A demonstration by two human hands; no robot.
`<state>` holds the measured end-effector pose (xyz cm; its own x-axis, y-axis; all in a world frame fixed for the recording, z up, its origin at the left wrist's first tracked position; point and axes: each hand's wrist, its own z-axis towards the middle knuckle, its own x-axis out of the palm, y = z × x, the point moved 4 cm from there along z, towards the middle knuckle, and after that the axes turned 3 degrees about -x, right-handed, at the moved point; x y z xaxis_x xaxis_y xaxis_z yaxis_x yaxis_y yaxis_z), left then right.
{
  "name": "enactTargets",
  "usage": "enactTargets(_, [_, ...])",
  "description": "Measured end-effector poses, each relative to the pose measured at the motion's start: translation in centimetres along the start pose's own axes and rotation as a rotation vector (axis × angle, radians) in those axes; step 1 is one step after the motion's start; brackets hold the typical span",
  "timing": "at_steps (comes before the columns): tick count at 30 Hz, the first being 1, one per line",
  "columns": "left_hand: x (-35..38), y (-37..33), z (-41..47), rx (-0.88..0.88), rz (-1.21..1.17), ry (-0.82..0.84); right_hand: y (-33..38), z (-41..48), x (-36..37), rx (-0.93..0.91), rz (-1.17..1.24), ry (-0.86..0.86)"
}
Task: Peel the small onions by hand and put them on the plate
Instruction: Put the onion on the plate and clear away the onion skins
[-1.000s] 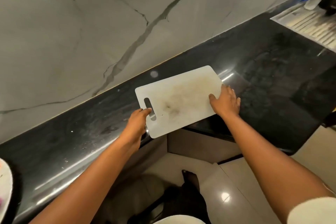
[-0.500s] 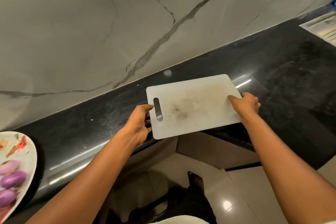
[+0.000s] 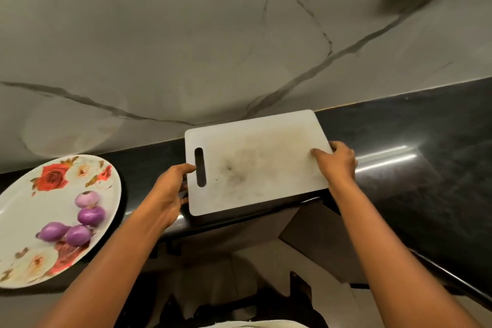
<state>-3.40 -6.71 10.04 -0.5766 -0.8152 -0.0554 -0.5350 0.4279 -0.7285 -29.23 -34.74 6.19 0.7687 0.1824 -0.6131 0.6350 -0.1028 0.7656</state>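
Left hand (image 3: 170, 190), right hand (image 3: 336, 165), gripping board (image 3: 255, 162) ends

One wide-angle view from the person's head. It faces forward and steeply down along both forearms, close over the dark worktop (image 3: 426, 168). The cutting board (image 3: 255, 162) sits mid-frame at arm's reach, the marble wall (image 3: 186, 34) fills 12 o'clock, the plate (image 3: 24, 210) lies at 8 o'clock, and the floor (image 3: 261, 269) at 6 o'clock.

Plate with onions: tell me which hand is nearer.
Left. The left hand grips the cutting board at its handle end, right of the plate; the right hand holds its opposite end, farther off.
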Motion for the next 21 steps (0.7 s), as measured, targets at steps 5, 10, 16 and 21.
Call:
enactTargets(5, [-5.5,0.5,1.4,-0.005,0.003,-0.12,2.2,-2.4,5.0,-0.045,-0.019,0.141])
enactTargets(10, [-8.5,1.3,2.4,-0.035,0.045,-0.197,2.4,-3.7,8.0,-0.076,-0.036,0.204])
enactTargets(16, [-9.2,1.4,3.4,-0.05,0.186,-0.25,2.5,-4.9,8.6,-0.087,-0.038,0.238])
enactTargets(21, [-9.3,1.5,3.9,-0.065,0.397,-0.305,2.0,-4.9,9.4,-0.122,-0.065,0.274])
